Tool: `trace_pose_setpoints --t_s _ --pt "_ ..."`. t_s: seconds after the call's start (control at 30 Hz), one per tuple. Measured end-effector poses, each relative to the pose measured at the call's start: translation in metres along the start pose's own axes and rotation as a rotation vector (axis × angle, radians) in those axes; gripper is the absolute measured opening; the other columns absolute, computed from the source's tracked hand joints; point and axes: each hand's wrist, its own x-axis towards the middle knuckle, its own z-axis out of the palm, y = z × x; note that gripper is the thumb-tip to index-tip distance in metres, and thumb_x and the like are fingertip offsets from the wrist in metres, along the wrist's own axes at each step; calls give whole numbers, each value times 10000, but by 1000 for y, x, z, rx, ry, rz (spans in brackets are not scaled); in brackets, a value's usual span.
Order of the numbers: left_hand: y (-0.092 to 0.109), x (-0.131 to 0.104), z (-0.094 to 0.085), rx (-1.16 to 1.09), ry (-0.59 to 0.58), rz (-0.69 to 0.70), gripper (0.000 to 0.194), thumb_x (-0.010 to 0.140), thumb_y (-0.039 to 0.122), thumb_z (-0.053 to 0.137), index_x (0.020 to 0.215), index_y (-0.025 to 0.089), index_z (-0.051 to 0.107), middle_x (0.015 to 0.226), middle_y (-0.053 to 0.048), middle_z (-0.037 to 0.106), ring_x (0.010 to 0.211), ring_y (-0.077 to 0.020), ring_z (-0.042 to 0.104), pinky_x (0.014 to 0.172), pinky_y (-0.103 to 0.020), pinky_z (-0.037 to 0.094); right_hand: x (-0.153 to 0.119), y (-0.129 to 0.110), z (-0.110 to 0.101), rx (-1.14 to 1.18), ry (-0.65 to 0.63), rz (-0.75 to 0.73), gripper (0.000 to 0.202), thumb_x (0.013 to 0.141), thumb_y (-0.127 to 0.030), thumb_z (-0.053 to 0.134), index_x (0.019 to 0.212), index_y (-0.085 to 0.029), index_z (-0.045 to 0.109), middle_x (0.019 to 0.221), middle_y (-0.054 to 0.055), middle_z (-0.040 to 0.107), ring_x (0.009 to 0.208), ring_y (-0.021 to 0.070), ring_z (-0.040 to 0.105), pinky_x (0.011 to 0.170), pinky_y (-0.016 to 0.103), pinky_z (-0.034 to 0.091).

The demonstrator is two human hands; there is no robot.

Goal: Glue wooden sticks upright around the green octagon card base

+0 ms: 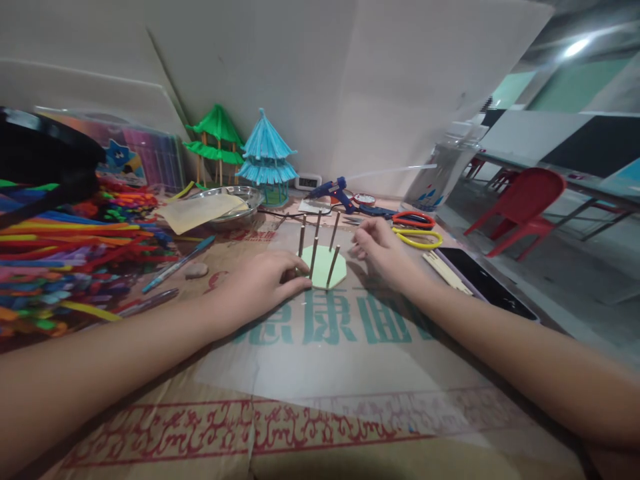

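A light green octagonal base (pixel 327 267) lies on the cardboard, with several thin brown sticks (pixel 314 257) standing up from it, some slightly tilted. My left hand (pixel 265 283) is at the base's left edge, thumb and fingers closed on the rim beside the front left stick. To the right of the base is my right hand (pixel 377 250), its fingers loosely bent and apart, with nothing visible in them. A small gap separates it from the base and sticks.
Behind stand a blue model pavilion (pixel 266 160), a green one (pixel 216 143) and a blue glue gun (pixel 333 192). Colourful pipe cleaners (pixel 65 267) pile up at left. Yellow-handled scissors (pixel 417 238), pale sticks (pixel 447 272) and a phone (pixel 485 283) lie at right.
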Motion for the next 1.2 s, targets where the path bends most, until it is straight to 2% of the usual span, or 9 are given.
trace_pose_setpoints --t_s 0.07,0.2,0.33,0.47,0.6,0.7,0.9,1.07,1.2 --pt "0 2 1 -42 1 -6 231 950 379 611 1003 206 754 1010 -41 774 907 -220 687 811 -321 484 3 2 2 23 -59 106 127 989 -338 502 1031 -218 491 991 20 614 810 140 652 764 319 497" --pt "5 3 -2 -98 -15 -36 220 927 335 588 925 187 752 922 -39 769 829 -204 677 760 -308 470 1 -2 7 60 -97 155 208 967 -345 547 1121 -211 506 1092 49 630 846 138 670 776 319 511" --pt "10 3 -17 -229 46 -159 250 896 383 587 852 183 730 790 -14 726 719 -179 642 650 -281 440 -3 -6 9 267 -61 220 247 918 -388 631 1056 -219 515 997 15 624 742 118 647 670 288 518" --pt "13 4 -36 -311 35 -270 299 884 452 585 802 193 711 737 8 677 670 -163 603 591 -259 417 -11 -14 11 521 -202 357 329 882 -449 682 1039 -233 490 795 -26 633 583 123 627 535 264 517" --pt "16 2 -45 -280 10 -249 309 890 499 589 843 225 725 713 21 657 631 -157 582 548 -249 399 -19 -26 14 651 -308 439 396 852 -371 725 1137 -220 495 723 -16 667 522 116 619 487 217 484" --pt "23 -1 -50 -263 14 -217 284 891 479 594 831 235 727 665 30 639 593 -145 559 518 -236 377 -22 -30 15 698 -337 456 411 823 -322 751 1132 -195 512 733 -5 674 501 103 601 476 206 476" --pt "36 -2 -61 -270 55 -183 243 851 425 605 777 228 727 633 27 638 564 -137 534 499 -227 361 -24 -33 15 698 -359 435 410 803 -371 762 1083 -201 514 703 -13 666 480 98 578 456 202 460" --pt "32 1 -63 -211 113 -158 243 837 425 597 795 224 725 712 8 686 631 -160 589 548 -245 417 -25 -36 14 669 -315 392 412 768 -424 789 935 -231 466 607 -44 631 462 96 558 425 182 419" --pt "26 3 -63 -189 103 -160 245 847 418 580 787 219 708 706 7 681 644 -168 597 557 -250 422 -26 -37 13 658 -263 309 373 796 -458 764 954 -230 514 589 -56 620 460 97 563 423 184 410"
